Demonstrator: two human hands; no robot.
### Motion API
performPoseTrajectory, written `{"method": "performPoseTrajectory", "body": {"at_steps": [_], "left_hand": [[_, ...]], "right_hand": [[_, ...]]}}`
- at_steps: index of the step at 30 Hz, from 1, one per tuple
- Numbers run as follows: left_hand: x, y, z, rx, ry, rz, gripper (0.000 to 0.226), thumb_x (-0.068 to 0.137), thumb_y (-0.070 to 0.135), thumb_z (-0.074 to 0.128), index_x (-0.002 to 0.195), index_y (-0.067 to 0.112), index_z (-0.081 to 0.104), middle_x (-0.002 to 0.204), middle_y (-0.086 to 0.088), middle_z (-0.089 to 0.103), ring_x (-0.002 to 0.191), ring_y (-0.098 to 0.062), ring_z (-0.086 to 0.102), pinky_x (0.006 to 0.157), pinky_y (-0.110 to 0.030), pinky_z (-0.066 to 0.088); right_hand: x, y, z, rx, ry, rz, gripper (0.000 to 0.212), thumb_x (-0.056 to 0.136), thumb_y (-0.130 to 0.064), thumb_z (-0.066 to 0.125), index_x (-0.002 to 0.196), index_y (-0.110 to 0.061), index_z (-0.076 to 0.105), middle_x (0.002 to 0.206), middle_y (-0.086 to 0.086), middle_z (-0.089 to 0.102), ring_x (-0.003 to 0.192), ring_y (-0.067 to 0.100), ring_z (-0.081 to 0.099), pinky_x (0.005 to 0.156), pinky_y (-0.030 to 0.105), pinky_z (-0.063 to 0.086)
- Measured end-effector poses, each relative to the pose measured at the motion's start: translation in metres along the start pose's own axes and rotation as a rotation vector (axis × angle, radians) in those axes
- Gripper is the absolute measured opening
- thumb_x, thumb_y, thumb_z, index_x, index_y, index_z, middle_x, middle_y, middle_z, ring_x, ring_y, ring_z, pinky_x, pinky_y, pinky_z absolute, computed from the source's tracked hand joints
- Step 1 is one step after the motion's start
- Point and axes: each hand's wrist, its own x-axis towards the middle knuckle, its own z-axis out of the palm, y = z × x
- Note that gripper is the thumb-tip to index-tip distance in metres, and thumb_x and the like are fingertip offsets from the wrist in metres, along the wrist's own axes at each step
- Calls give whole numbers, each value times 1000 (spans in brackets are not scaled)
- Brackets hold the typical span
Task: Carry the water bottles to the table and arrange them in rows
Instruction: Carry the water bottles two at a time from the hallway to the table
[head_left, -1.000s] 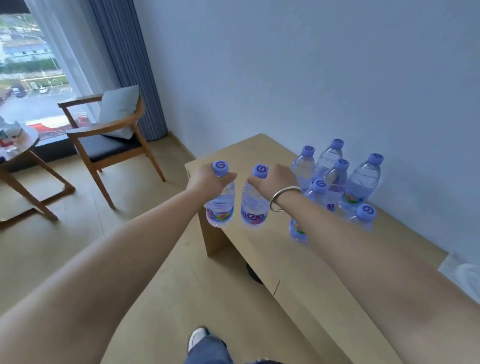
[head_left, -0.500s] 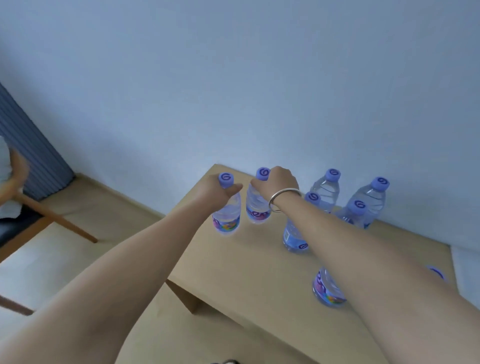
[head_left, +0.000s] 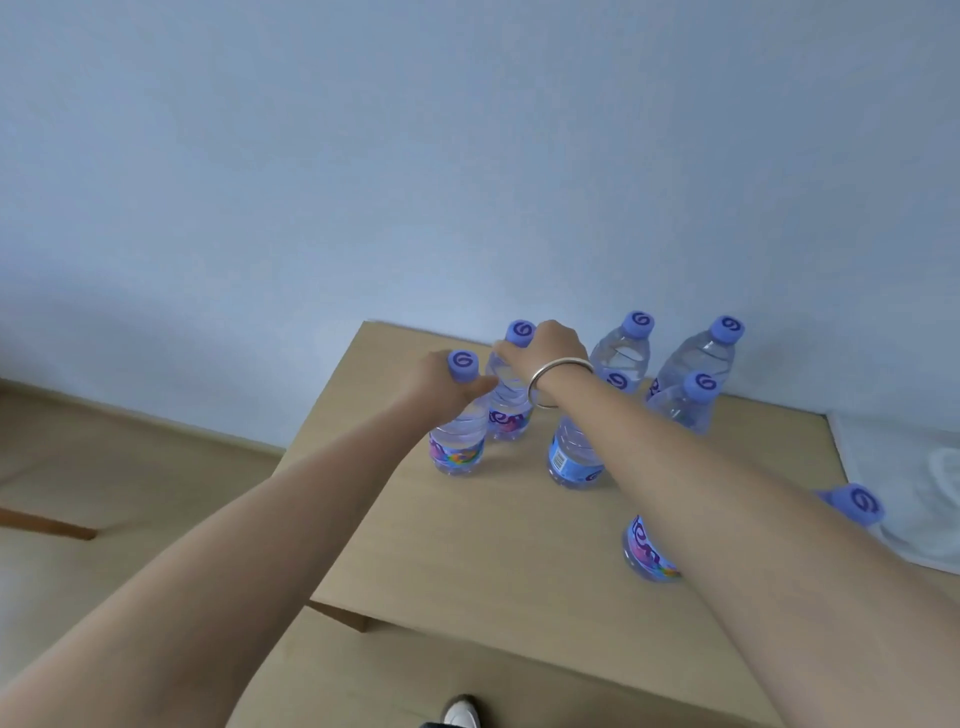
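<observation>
My left hand (head_left: 441, 382) and right hand (head_left: 550, 348) each grip a clear purple-capped water bottle by its neck. Both stand on the pale wooden table (head_left: 483, 540). Five more bottles (head_left: 621, 353) crowd right of them, my right forearm hiding some.

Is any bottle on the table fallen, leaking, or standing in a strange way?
Nothing stands out. Every visible bottle is upright and capped, and the table looks dry. The left hand and right hand each grip a bottle near its cap. The right arm partly hides two bottles.

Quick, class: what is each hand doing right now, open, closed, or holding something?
Left hand: closed round the neck of the nearer bottle, just under its cap.
Right hand: closed round the neck of the farther bottle.
</observation>
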Motion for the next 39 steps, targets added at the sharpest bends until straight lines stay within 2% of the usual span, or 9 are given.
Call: {"method": "performPoseTrajectory", "body": {"at_steps": [4, 8, 13, 15, 18, 21, 30, 34, 39], "left_hand": [[-4, -6, 0, 29, 20, -19, 46, 75, 25, 67, 56, 19, 26, 55, 4, 26, 52, -13, 23, 48, -23, 23], [-16, -7, 5, -23, 54, -60, 25, 75, 30, 70, 78, 12, 54, 70, 1, 50, 62, -15, 46, 55, -24, 35], [-41, -6, 25, -83, 120, -234, 72, 76, 27, 74, 132, 0, 38, 128, -14, 49, 116, -30, 51, 89, -34, 42], [-58, -2, 39, -101, 91, -313, 66, 77, 21, 71, 130, -3, 38, 115, -16, 50, 106, -30, 54, 83, -34, 42], [-99, 11, 69, -24, 24, -304, 24, 79, 17, 66, 92, 1, 53, 78, -10, 49, 74, -27, 53, 69, -30, 37], [-147, 34, 113, 69, -52, -216, 26, 79, 18, 68, 69, 8, 46, 69, -7, 47, 70, -23, 48, 65, -29, 39], [-303, 111, 278, 323, -386, 119, 54, 84, 28, 64, 125, -3, 46, 109, -15, 52, 101, -29, 52, 80, -34, 41], [-363, 148, 347, 421, -467, 322, 48, 83, 32, 64, 118, 1, 52, 109, -13, 57, 101, -29, 54, 74, -31, 38], [-438, 191, 433, 520, -642, 569, 25, 81, 32, 62, 95, 17, 48, 88, -3, 52, 83, -23, 53, 70, -30, 41]], "right_hand": [[-13, 2, 3, 35, 16, -5, 30, 84, -39, 55, 80, -10, 49, 86, 10, 58, 82, 30, 57, 65, 29, 37], [-43, 13, -1, 77, 34, -28, 37, 89, -40, 47, 68, -10, 42, 76, 7, 49, 72, 28, 48, 61, 29, 32], [-94, 36, -21, 77, 1, -122, 41, 87, -23, 49, 52, -17, 28, 50, 1, 31, 53, 22, 34, 45, 28, 19], [-120, 52, -31, 81, -14, -156, 43, 85, -20, 49, 50, -17, 25, 49, 1, 27, 47, 17, 27, 45, 27, 16], [-165, 87, -41, 67, -44, -141, 43, 86, -24, 52, 51, -15, 28, 51, 3, 30, 54, 21, 33, 45, 27, 18], [-212, 140, -52, 80, -47, -85, 42, 85, -24, 52, 52, -16, 29, 52, 3, 31, 65, 25, 37, 46, 26, 19], [-366, 336, -97, 70, 81, 269, 21, 83, -28, 53, 73, -10, 56, 73, 7, 56, 69, 27, 51, 62, 30, 41], [-435, 417, -115, 45, 142, 414, 26, 82, -27, 49, 61, -20, 36, 64, -2, 42, 61, 21, 43, 50, 27, 30], [-523, 507, -140, 125, 280, 661, 22, 78, -25, 47, 62, -13, 40, 61, 1, 42, 55, 21, 39, 49, 25, 30]]}}
